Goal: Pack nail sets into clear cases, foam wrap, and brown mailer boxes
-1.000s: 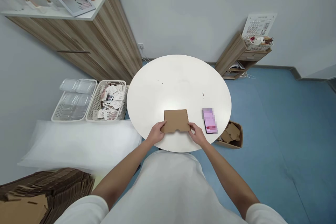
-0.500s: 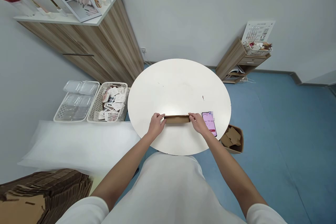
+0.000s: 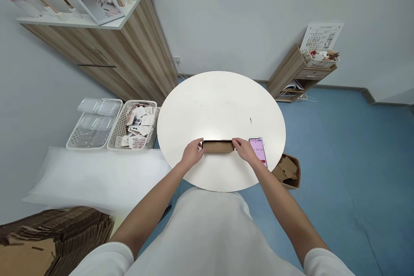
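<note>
A small brown cardboard box (image 3: 217, 147) is held over the near half of the round white table (image 3: 220, 99). My left hand (image 3: 193, 153) grips its left end, and my right hand (image 3: 243, 148) grips its right end, with thumbs and fingers closed on the cardboard. The side facing me shows as a long narrow panel with a darker edge along its top. Whether its underside touches the table, I cannot tell. A phone (image 3: 258, 151) with a pink screen of digits lies beside my right hand, partly covered by my forearm.
On the left stand a basket of clear plastic cases (image 3: 93, 125) and a basket of small packets (image 3: 137, 125). White sheeting (image 3: 97, 177) and stacked flat cardboard (image 3: 64, 237) are nearer. A carton of cardboard pieces (image 3: 287, 170) sits on the floor at right.
The box has tilted slightly, so more of its near panel and a darker strip along the top show. Both hands keep their grip at its ends.
</note>
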`<act>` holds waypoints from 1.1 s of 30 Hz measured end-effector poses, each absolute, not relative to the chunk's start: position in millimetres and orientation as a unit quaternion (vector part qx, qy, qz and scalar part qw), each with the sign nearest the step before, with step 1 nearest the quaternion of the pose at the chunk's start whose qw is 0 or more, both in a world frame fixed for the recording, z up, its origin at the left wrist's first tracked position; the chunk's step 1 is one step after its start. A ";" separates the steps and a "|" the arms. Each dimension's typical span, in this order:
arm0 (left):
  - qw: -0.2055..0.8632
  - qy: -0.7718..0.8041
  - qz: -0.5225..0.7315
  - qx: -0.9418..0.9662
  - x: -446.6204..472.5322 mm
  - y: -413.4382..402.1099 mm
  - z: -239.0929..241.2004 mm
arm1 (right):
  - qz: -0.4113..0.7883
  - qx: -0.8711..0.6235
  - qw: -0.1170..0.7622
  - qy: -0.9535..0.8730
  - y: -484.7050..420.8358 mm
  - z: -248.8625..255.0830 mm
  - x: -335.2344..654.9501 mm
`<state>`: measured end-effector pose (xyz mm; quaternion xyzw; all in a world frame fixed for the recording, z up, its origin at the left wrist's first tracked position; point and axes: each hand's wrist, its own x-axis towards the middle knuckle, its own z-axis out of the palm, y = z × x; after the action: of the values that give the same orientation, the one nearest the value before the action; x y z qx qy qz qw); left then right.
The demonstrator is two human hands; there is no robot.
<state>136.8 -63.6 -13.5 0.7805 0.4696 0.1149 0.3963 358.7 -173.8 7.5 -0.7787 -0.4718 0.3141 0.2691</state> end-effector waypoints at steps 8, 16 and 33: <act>0.390 0.422 0.105 0.811 130.6 -58.5 -11.7 | 0.336 -0.769 0.268 -0.472 -175.3 9.8 363.2; 0.380 0.374 0.062 0.843 122.7 -58.0 -10.4 | 0.343 -0.744 0.283 -0.498 -192.6 -6.7 367.4; 0.367 0.220 0.023 0.903 117.9 -29.0 -8.7 | 0.245 -0.727 0.274 -0.580 -200.2 -19.8 364.6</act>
<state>117.9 -29.0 -8.7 0.9033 0.2202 0.0231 0.3674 364.6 -200.2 -19.8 -0.7274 -0.5795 0.2454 0.2736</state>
